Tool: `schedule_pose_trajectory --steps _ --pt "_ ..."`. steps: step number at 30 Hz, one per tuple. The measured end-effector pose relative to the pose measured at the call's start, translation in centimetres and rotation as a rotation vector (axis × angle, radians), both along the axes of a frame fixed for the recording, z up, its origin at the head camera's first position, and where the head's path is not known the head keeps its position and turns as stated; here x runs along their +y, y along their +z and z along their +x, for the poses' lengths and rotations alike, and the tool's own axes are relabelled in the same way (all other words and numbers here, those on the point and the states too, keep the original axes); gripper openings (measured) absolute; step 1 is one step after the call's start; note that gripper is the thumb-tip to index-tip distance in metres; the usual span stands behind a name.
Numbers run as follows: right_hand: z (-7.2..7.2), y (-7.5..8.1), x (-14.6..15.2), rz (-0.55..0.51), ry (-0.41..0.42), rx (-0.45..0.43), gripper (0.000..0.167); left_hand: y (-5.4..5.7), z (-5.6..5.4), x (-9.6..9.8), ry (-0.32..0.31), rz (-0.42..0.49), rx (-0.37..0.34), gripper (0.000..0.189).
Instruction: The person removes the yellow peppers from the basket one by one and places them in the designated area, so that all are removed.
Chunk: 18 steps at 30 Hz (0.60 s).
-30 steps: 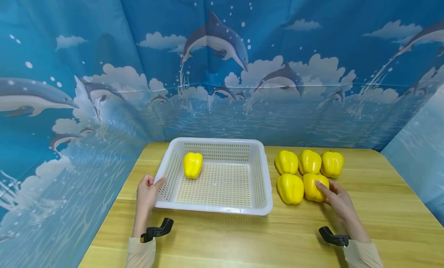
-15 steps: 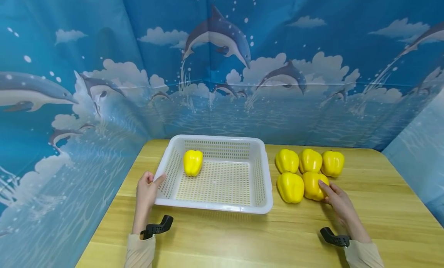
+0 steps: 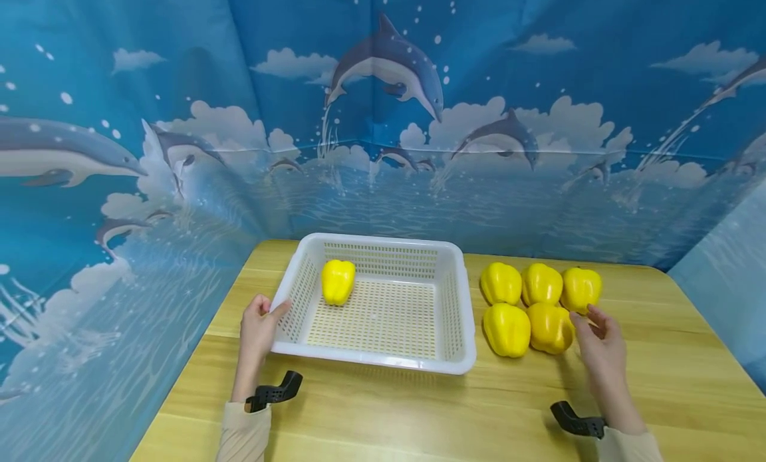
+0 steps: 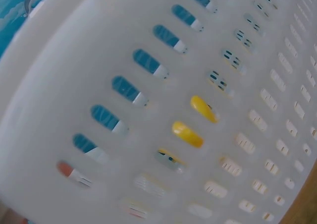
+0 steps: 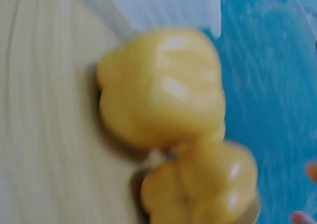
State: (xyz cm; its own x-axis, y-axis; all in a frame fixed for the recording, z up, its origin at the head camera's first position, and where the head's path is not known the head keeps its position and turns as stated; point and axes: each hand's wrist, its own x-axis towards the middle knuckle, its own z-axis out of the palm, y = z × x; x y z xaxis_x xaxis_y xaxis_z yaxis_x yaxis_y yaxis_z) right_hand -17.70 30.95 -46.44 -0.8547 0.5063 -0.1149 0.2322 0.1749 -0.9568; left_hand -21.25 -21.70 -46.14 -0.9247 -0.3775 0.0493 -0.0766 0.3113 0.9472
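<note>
My left hand [image 3: 258, 332] grips the left rim of a white plastic basket [image 3: 374, 363], thumb over the edge. One yellow bell pepper [image 3: 338, 282] is inside the basket near its back left. In the left wrist view the slotted basket wall [image 4: 163, 100] fills the picture, with bits of yellow showing through. Just right of the front right bell pepper [image 3: 550, 328], my right hand [image 3: 604, 349] has its fingers apart and holds nothing. The right wrist view, blurred, has yellow bell peppers [image 5: 163, 87] close up and fingertips [image 5: 312, 172] at its right edge.
Several yellow bell peppers stand in two rows right of the basket, among them a front left pepper [image 3: 507, 330] and a back right one [image 3: 581, 289]. The wooden table [image 3: 413, 422] ends at a blue dolphin curtain [image 3: 359, 203].
My right hand has let go of the front right bell pepper and drawn slightly to the right. That pepper has tilted a little. My left hand keeps its grip on the basket.
</note>
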Motion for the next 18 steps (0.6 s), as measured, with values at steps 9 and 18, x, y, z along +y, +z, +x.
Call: schedule_pose_trajectory --steps 9,18 --pt "-0.2 2.2 -4.5 -0.157 -0.062 0.476 0.023 0.1 0.0 0.1 -0.001 0.007 -0.001 0.039" --pt "-1.5 5.7 -9.6 -0.11 0.193 0.415 0.021 0.0 0.0 0.0 -0.005 0.019 -0.018 0.037"
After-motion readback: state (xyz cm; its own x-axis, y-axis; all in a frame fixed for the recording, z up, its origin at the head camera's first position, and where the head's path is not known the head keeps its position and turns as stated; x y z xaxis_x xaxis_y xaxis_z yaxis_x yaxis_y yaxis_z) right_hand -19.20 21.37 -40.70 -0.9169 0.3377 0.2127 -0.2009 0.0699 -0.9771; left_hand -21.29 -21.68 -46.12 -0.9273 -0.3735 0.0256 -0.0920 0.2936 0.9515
